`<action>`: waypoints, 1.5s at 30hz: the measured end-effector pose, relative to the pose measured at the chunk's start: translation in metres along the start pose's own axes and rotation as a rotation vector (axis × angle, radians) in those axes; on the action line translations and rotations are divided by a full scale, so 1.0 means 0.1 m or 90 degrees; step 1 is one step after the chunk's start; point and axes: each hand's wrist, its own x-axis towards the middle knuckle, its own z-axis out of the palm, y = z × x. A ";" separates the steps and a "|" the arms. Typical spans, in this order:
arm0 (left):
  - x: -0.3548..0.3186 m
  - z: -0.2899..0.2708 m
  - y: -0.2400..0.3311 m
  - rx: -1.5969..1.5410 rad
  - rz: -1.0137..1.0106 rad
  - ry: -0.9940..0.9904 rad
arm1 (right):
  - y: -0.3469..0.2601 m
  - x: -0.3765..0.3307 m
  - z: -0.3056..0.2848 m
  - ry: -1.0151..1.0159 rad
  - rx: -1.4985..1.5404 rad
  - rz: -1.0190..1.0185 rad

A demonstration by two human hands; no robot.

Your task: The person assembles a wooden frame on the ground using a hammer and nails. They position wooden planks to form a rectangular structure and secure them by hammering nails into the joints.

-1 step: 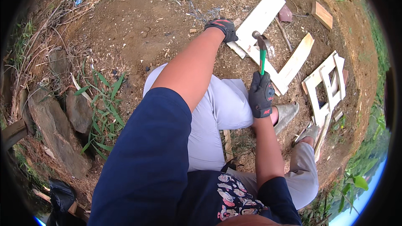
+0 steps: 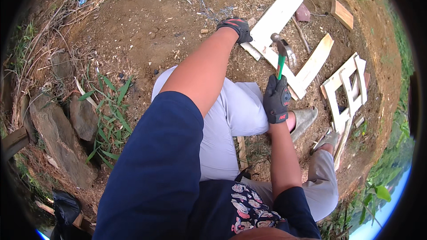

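My left hand, in a black glove with red stripes, is closed at the corner where pale wooden boards meet. Its fingertips are partly hidden. From that corner a wide white board runs up and to the right, a narrow strip runs down to the right, and a second board angles off its far end. My right hand, also gloved, grips a claw hammer by its green handle. The metal head hovers over or rests near the strip; I cannot tell whether it touches.
Nails lie scattered on the dirt beyond my left hand. A joined wooden frame sits at the right, near my shoe. A wood block and a reddish stone lie farther back. Large rocks stand at the left.
The hammer has tilted slightly, its head shifting a little to the right. My left hand stays at the board corner.
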 end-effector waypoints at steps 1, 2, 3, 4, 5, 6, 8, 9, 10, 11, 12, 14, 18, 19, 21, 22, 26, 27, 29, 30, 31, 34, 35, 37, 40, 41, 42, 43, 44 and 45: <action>-0.04 -0.07 -0.03 0.000 0.002 -0.007 | -0.06 0.06 0.00 -0.034 -0.008 0.008; 0.03 -0.01 -0.08 0.027 0.001 -0.021 | -0.09 0.07 -0.04 -0.026 0.016 0.022; 0.04 0.00 -0.09 0.022 -0.007 -0.006 | -0.12 0.06 -0.10 -0.017 0.039 0.036; 0.06 -0.01 -0.10 0.016 -0.017 0.012 | -0.22 0.11 -0.21 -0.008 0.062 0.047; 0.03 0.03 -0.07 0.007 -0.026 0.019 | -0.28 0.09 -0.29 -0.008 0.084 0.064; 0.06 -0.01 -0.06 -0.010 -0.028 0.005 | -0.31 0.09 -0.32 0.061 0.110 0.024; 0.05 -0.04 -0.05 -0.015 -0.025 -0.016 | -0.40 0.12 -0.48 0.025 0.111 0.052; 0.04 -0.05 -0.08 -0.016 -0.027 -0.024 | -0.47 0.17 -0.58 0.008 0.114 0.063; 0.02 -0.03 -0.13 -0.005 -0.019 -0.011 | -0.56 0.23 -0.72 -0.058 0.080 0.086; 0.04 -0.06 -0.11 0.005 -0.013 -0.020 | -0.50 0.27 -0.75 -0.091 0.049 0.078; 0.06 -0.10 -0.08 0.015 -0.007 -0.029 | -0.39 0.35 -0.77 -0.125 0.018 0.071; 0.10 -0.09 -0.14 0.027 -0.002 -0.029 | -0.44 0.46 -0.93 -0.207 -0.012 0.085; 0.17 -0.06 -0.19 -0.005 -0.034 -0.077 | -0.56 0.44 -0.96 -0.086 0.016 0.102; 0.17 -0.07 -0.14 -0.004 -0.036 -0.070 | -0.51 0.42 -0.90 -0.103 -0.009 0.091; 0.14 -0.10 -0.05 -0.003 -0.030 -0.059 | -0.34 0.38 -0.74 -0.134 -0.056 0.071; 0.11 -0.10 -0.07 -0.008 -0.030 -0.056 | -0.35 0.43 -0.72 -0.188 -0.078 0.043; 0.09 -0.10 -0.07 -0.005 -0.043 -0.056 | -0.53 0.39 -0.93 -0.061 -0.016 0.058; 0.09 -0.06 -0.08 -0.008 -0.046 -0.064 | -0.60 0.34 -0.88 -0.049 -0.007 0.067; 0.15 -0.08 -0.07 -0.002 -0.042 -0.064 | -0.67 0.31 -0.83 -0.003 0.007 0.086; 0.16 -0.09 -0.09 -0.025 -0.020 -0.059 | -0.47 0.27 -0.62 -0.032 -0.063 0.050; 0.17 -0.05 -0.12 -0.020 -0.023 -0.048 | -0.48 0.32 -0.57 -0.125 -0.091 0.032; 0.14 -0.05 -0.06 -0.013 -0.034 -0.041 | -0.52 0.32 -0.64 -0.027 -0.048 0.083; 0.13 -0.03 -0.07 -0.012 -0.035 -0.050 | -0.64 0.31 -0.72 0.017 -0.025 0.091; 0.11 -0.06 -0.09 -0.006 -0.035 -0.059 | -0.66 0.27 -0.71 0.024 -0.022 0.100; 0.07 -0.04 -0.10 0.021 0.006 0.004 | -0.51 0.25 -0.63 -0.033 -0.047 0.112; 0.06 -0.03 -0.12 0.020 0.013 0.008 | -0.51 0.27 -0.67 -0.019 -0.029 0.119; 0.05 -0.02 -0.13 0.004 -0.001 0.002 | -0.52 0.29 -0.71 -0.006 -0.010 0.125; 0.04 -0.07 -0.11 0.010 -0.001 -0.008 | -0.53 0.30 -0.75 0.005 0.008 0.134; 0.04 -0.11 -0.06 0.018 -0.001 -0.022 | -0.58 0.24 -0.80 0.088 0.046 0.104; 0.02 -0.13 -0.02 0.025 -0.001 -0.037 | -0.56 0.21 -0.75 0.077 0.038 0.076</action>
